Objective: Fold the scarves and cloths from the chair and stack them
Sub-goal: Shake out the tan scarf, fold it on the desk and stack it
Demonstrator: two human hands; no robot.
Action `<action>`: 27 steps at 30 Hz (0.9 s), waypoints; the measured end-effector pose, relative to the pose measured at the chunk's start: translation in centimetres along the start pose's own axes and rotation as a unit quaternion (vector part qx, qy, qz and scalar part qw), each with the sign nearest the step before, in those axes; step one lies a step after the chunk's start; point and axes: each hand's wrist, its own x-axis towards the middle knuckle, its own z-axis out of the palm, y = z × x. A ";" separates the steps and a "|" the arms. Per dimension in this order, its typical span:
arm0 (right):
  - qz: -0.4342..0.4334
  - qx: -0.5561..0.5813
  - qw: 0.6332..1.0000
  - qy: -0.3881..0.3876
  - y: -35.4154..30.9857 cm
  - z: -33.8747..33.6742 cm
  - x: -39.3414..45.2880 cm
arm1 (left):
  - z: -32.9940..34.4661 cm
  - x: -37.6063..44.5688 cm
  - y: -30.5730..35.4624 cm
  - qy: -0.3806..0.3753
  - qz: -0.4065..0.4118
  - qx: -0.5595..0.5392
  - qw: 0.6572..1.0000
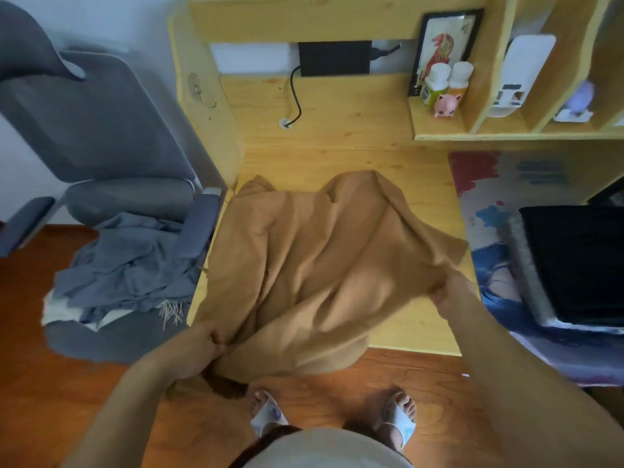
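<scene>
Tan cloth [314, 265] on wooden desk [341, 130]

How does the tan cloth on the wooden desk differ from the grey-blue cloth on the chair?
The tan cloth is spread across the wooden desk, its near edge hanging over the front; the grey-blue cloth lies crumpled on the grey chair. The left hand and right hand grip the tan one; nobody touches the grey-blue one. The grey-blue cloth shows a pale fringe; the tan shows none. Both are soft, plain fabric, unfolded.

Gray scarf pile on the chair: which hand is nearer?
Left. The left hand grips the tan cloth just right of the gray scarf pile; the right hand is across the desk.
</scene>
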 end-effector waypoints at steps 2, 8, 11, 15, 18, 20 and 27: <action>-0.003 -0.020 1.000 0.005 -1.1 0.8 2.4 | 0.6 -0.1 -0.2 0.009 -0.017 0.011 1.000; 0.023 -0.014 0.999 0.036 -3.6 2.0 2.8 | 1.1 0.2 -1.3 0.079 -0.055 0.044 0.994; -0.010 0.024 0.997 0.075 -5.1 0.3 2.0 | 1.6 0.5 -1.8 0.145 -0.061 0.008 0.988; -0.001 0.083 0.996 0.030 -5.6 -3.0 2.5 | 2.6 0.0 -1.0 0.407 -0.078 -0.298 0.860; 0.028 0.094 0.995 -0.011 -4.8 -5.1 2.2 | 2.8 0.7 -1.9 0.450 -0.080 -0.443 0.772; 0.042 0.112 0.993 -0.017 -4.1 -5.8 1.7 | 3.5 3.0 -4.3 0.423 -0.105 -0.492 0.754; 0.019 0.075 0.997 0.016 -0.8 -6.9 -0.3 | 4.5 2.9 -2.8 0.393 -0.098 -0.556 0.726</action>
